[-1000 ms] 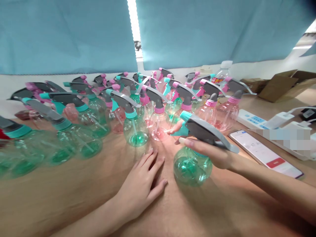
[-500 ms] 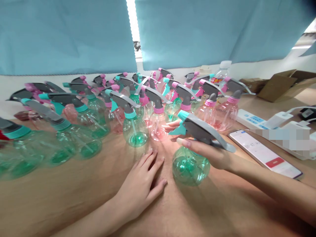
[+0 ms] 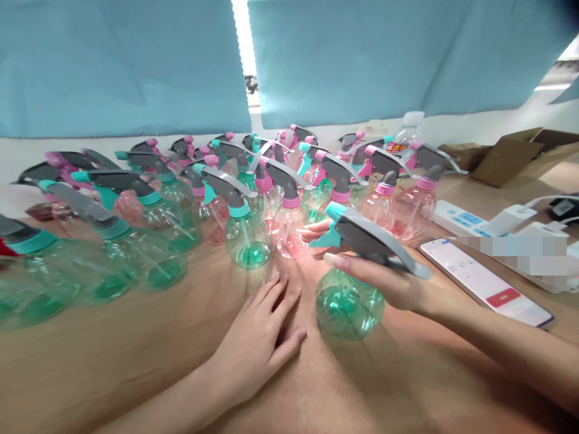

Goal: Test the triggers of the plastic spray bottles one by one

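Note:
My left hand (image 3: 262, 331) lies flat on the wooden table (image 3: 181, 355), fingers spread, holding nothing. Just right of it, my right hand (image 3: 384, 277) is wrapped round the neck of a green spray bottle (image 3: 350, 304) with a grey and teal spray head. The thumb is on the near side and the other fingers show behind the teal trigger. Beyond my left hand stand a green bottle (image 3: 248, 238) with a teal collar and a pink bottle (image 3: 291, 229) with a pink collar.
Several more green and pink spray bottles (image 3: 167, 259) crowd the left and back. At the right are a phone (image 3: 484, 280), a white power strip (image 3: 461, 218) with plugs and an open cardboard box (image 3: 511, 157). A clear capped bottle (image 3: 409, 129) stands behind, before a blue curtain (image 3: 136, 66).

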Available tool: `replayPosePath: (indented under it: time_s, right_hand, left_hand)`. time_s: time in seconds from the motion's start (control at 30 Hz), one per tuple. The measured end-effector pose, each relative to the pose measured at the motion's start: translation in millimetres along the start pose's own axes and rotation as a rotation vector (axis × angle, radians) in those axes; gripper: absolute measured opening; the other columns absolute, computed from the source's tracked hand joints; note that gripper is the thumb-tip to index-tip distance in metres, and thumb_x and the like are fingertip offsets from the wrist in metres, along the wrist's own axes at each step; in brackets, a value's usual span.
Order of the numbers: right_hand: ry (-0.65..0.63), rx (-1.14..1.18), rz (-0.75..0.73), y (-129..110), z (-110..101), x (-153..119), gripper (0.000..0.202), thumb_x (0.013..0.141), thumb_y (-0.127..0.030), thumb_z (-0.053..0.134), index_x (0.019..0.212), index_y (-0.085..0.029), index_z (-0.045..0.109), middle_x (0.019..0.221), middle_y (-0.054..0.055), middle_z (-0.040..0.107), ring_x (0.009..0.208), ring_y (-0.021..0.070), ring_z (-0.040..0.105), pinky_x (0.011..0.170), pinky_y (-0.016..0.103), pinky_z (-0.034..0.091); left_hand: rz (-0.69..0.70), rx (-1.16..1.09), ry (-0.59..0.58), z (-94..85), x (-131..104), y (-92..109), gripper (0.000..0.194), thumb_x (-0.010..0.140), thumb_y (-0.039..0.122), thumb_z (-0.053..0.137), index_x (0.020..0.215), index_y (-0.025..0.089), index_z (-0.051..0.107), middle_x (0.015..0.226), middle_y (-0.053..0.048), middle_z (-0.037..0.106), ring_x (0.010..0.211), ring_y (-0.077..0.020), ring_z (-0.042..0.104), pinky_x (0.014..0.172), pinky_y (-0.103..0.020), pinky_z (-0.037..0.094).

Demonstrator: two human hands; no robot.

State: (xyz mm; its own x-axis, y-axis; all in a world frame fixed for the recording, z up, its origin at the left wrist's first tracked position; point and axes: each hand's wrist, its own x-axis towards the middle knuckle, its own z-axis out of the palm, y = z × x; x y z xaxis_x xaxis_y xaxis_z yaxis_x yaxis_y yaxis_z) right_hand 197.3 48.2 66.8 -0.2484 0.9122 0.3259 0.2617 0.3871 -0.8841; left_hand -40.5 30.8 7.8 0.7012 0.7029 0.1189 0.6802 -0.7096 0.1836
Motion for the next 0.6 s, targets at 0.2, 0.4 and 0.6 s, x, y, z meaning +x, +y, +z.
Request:
replayPosePath:
  time_s: [0.2,0.4,0.6]
  right_hand:
    - [0.005,0.005,-0.01,-0.7,-1.1,-1.3,0.035,0.083,-0.04,0.068,0.117,-0.033,0.065,0.079,0.001,0.071,0.079,0.0244,0.068,0.073,0.04,0.056]
    - [0.018,0.009,0.005,-0.4,-1.7,-1.6,0.031,0.082,-0.041,0.069,0.111,-0.032,0.067,0.074,0.001,0.068,0.082,0.025,0.067,0.075,0.04,0.055]
    - [-0.009,0.021,-0.006,-2.3,-1.6,-0.5,0.034,0.083,-0.041,0.068,0.116,-0.033,0.065,0.079,0.001,0.07,0.089,0.0252,0.067,0.077,0.04,0.055]
  left_hand:
    - [0.005,-0.007,0.015,3.0,-1.0,-1.7,0.054,0.098,0.044,0.044,0.143,0.015,0.043,0.15,-0.017,0.04,0.14,-0.0339,0.032,0.109,-0.054,0.034]
    - [-0.012,-0.012,0.014,1.1,0.3,-0.4,0.053,0.098,0.045,0.045,0.143,0.017,0.043,0.15,-0.015,0.041,0.14,-0.0325,0.032,0.11,-0.051,0.034]
    - [-0.013,-0.004,0.005,1.2,0.4,-0.4,0.053,0.098,0.046,0.045,0.143,0.017,0.043,0.15,-0.015,0.041,0.14,-0.0324,0.032,0.11,-0.052,0.035]
